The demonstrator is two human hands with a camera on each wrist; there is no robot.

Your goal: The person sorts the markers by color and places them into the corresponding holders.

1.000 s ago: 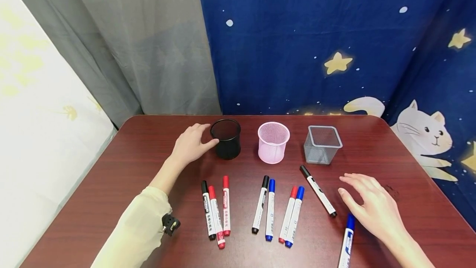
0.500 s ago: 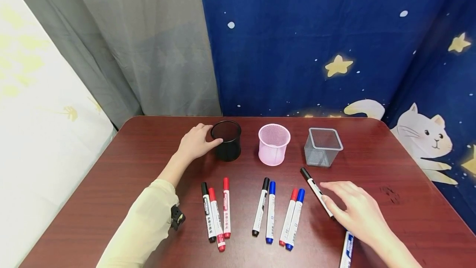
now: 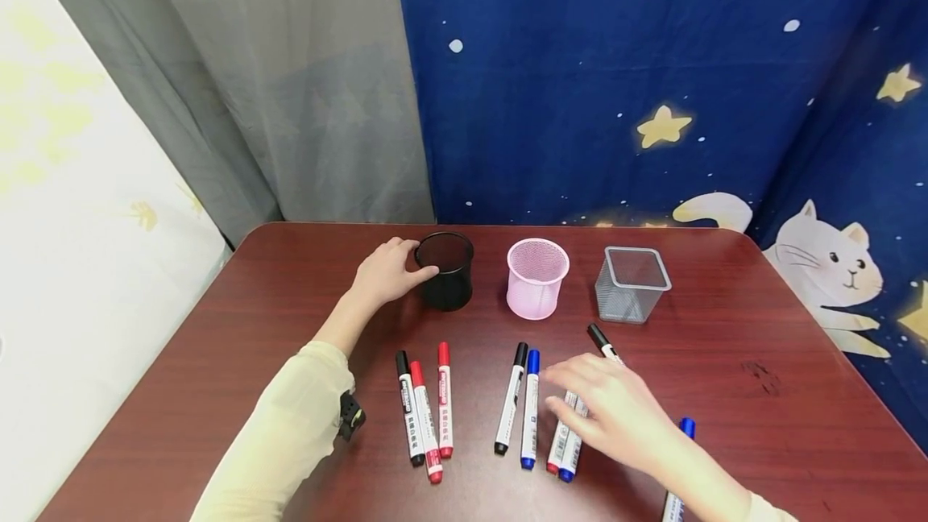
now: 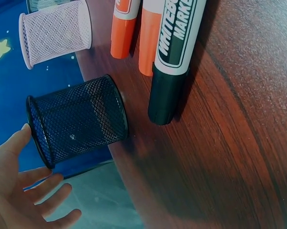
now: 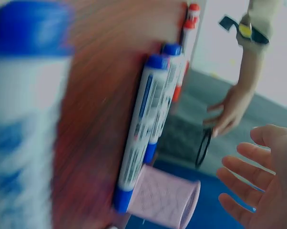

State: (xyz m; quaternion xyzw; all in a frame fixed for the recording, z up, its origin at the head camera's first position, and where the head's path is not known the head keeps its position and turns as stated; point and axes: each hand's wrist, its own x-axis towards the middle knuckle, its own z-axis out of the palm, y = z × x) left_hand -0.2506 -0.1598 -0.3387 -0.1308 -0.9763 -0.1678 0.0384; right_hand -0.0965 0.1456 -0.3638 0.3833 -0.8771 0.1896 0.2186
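Observation:
My left hand (image 3: 387, 272) is at the left side of a black mesh pen cup (image 3: 447, 284). In the left wrist view its thumb and index finger reach the cup's rim, the other fingers loosely spread. My right hand (image 3: 609, 405) hovers, relaxed, over a red-capped whiteboard marker (image 3: 557, 445) and a blue-capped marker (image 3: 572, 451), covering their upper ends. It holds nothing. Just left lie another blue-capped marker (image 3: 531, 409) and a black-capped marker (image 3: 511, 401). A black-capped marker (image 3: 603, 341) is partly hidden behind the right hand. Another blue-capped marker (image 3: 687, 427) lies beneath the right forearm.
A pink mesh cup (image 3: 536, 292) and a square grey mesh holder (image 3: 629, 296) stand right of the black cup. On the left lie one black-capped marker (image 3: 410, 409) and two red-capped markers, one overlapping it (image 3: 426, 425). Curtains (image 3: 551, 103) hang behind the table (image 3: 254, 321).
My right hand has swept left from beside the right-hand blue marker, across the black-capped one, to the red and blue pair. My left hand has edged right, closer to the black cup.

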